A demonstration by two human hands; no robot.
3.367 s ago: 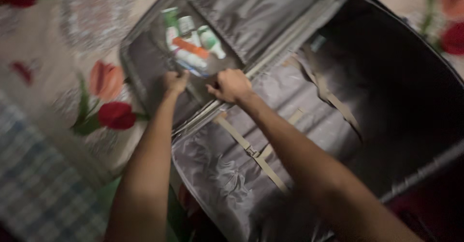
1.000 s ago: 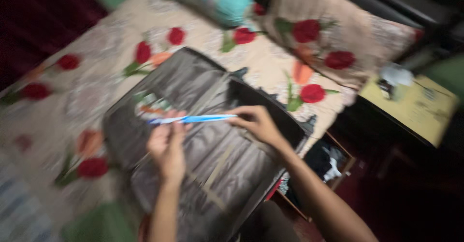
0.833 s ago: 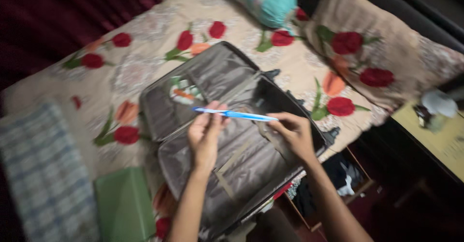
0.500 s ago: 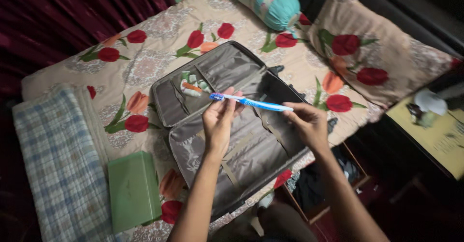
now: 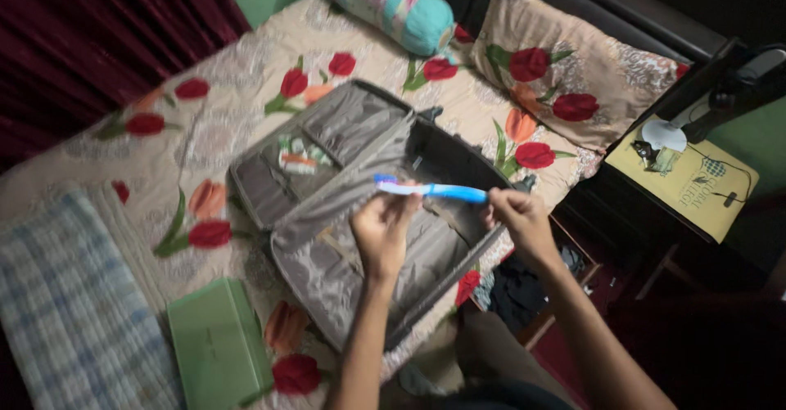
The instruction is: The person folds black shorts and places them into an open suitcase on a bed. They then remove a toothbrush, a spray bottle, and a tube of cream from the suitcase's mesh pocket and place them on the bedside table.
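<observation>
Over the open suitcase point(image 5: 344, 230) I hold a blue toothbrush point(image 5: 432, 190) level, above its grey lining. It looks light, stiff and slim, best pinched along the handle. My left hand point(image 5: 385, 228) pinches near the bristle end, fingers curled close; my right hand point(image 5: 516, 218) grips the tail, closed around it.

Dim warm indoor light, slight motion blur, dark edges.

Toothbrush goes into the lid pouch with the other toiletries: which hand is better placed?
Probably the left hand. It grips the toothbrush at the bristle end, on the side nearer the toiletries in the suitcase lid. The right hand holds the handle tip, farther away.
</observation>
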